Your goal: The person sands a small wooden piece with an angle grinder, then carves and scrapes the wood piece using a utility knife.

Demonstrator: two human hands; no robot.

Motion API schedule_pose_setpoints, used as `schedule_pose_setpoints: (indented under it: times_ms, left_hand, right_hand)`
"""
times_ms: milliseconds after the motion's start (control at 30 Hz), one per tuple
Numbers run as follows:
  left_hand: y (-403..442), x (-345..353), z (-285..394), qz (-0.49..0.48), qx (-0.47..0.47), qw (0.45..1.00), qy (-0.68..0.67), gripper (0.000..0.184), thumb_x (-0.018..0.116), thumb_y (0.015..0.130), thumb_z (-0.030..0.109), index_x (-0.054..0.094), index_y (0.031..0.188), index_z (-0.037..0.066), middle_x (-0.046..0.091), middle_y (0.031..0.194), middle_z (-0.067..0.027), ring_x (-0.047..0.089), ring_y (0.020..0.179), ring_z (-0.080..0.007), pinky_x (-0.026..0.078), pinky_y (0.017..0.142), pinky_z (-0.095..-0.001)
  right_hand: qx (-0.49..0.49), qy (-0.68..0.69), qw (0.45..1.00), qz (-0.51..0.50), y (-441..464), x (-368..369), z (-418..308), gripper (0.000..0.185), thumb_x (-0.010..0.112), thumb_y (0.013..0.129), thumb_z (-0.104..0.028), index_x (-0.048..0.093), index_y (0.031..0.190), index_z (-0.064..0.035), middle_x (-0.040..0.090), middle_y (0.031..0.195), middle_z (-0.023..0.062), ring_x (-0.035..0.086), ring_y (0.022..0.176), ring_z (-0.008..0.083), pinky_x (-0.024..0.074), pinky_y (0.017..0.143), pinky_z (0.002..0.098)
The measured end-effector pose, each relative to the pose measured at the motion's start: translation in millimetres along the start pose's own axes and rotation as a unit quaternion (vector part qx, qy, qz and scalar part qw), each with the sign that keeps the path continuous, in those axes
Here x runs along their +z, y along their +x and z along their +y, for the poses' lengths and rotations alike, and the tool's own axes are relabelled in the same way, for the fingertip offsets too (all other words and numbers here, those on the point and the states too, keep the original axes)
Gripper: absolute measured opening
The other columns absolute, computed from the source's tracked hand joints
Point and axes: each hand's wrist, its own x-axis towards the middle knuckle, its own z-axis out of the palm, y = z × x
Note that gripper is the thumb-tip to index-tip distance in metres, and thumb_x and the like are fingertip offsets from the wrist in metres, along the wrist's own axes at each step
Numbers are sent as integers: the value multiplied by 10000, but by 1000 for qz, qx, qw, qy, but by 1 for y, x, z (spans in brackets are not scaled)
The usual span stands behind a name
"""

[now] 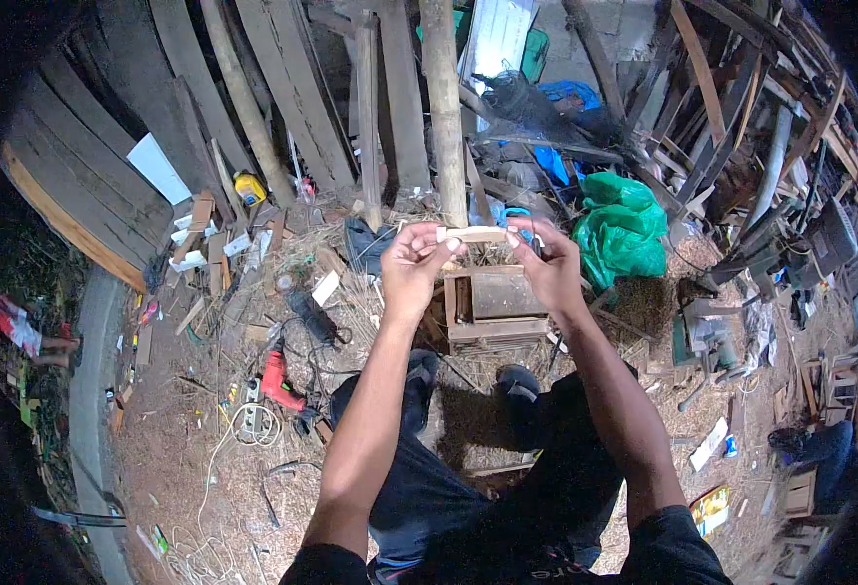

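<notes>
Between my two hands a short, pale strip of wood (pixel 476 235) is held up level in front of me. My left hand (pixel 413 261) pinches its left end between thumb and fingers. At its right end, my right hand (pixel 549 265) has thumb and fingertips closed on the wood. A dark item, too small to name, shows by the right fingers. Below the strip, on the ground before my feet, stands a wooden box-like piece (pixel 497 300) with an open compartment at its left side.
A red power drill (pixel 279 380) and a power strip (pixel 250 421) with tangled cords lie at left. A green plastic bag (pixel 621 231) sits at right, near a bench vise-like machine (pixel 706 336). Planks (pixel 297 97) lean behind. Other people are at the far left and right edges.
</notes>
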Motion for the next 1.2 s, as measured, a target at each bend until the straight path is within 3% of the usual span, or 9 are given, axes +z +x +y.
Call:
schedule_pose_setpoints:
  times_ms: [167,267,500,600,700,833,933,1167,1200]
  left_hand:
    - [-1,3,2,10,31,999,-8,236,669,871,-13,573,1086,-28,682,1032,-133,686,918,-196,564,805,-284]
    - [-2,3,3,15,26,999,-11,234,658,883,1,566,1098,-15,677,1074,-142,679,929,-191,558,820,-298]
    - [-2,5,1,52,37,998,-20,261,608,940,92,522,1177,23,662,1147,-155,649,991,-186,550,808,-317]
    - [-5,6,0,59,-33,994,-81,243,592,957,135,540,1178,48,673,1100,-122,649,963,-182,544,769,-319]
    - [-1,-3,-4,95,-70,988,-103,229,600,960,159,573,1164,58,678,1026,-74,652,880,-155,536,711,-298]
    - [6,-16,3,168,-57,980,-94,229,610,958,187,602,1146,58,659,959,-37,643,810,-132,531,675,-294]
    - [6,-20,8,165,-56,981,-85,234,597,958,177,606,1155,52,673,959,-52,648,808,-135,534,692,-295]
    - [-1,-9,9,99,-71,992,-30,238,585,960,167,612,1153,31,703,932,-76,663,786,-134,544,648,-276]
    - [-1,-6,9,101,-70,992,-25,226,578,965,161,620,1144,30,708,929,-72,659,777,-121,539,624,-264]
  right_hand:
    - [-124,43,991,-9,-2,4,15,343,725,810,44,616,1116,-63,674,1029,94,588,1025,204,459,890,324]
    - [-114,-23,993,-24,-3,2,10,467,727,790,80,565,1190,-99,657,1034,87,581,1041,201,472,886,340]
    - [-53,-110,988,-92,-6,1,-3,239,769,784,-16,684,1006,-30,632,1021,60,586,1002,169,469,841,282]
    - [57,-38,987,-142,-10,6,-14,278,777,788,-59,679,1045,-21,635,1031,66,587,1006,174,461,854,283]
    - [45,-27,984,-169,-11,7,-21,307,762,817,-119,662,1084,-4,634,1046,81,586,1010,189,452,883,301]
    - [-42,-123,989,-69,-6,4,-8,332,687,895,-176,621,1166,2,617,1066,101,577,1003,190,432,905,301]
    - [36,-96,993,-61,-4,-2,4,362,629,942,-180,587,1258,-8,622,1155,55,570,1026,130,440,898,280]
    - [-40,-183,981,-41,-6,1,2,251,647,923,-153,655,1137,-23,663,1025,51,576,891,88,453,795,245]
    - [9,-159,986,-45,-7,3,-4,234,657,914,-152,664,1108,-21,666,988,43,575,863,84,453,773,245]
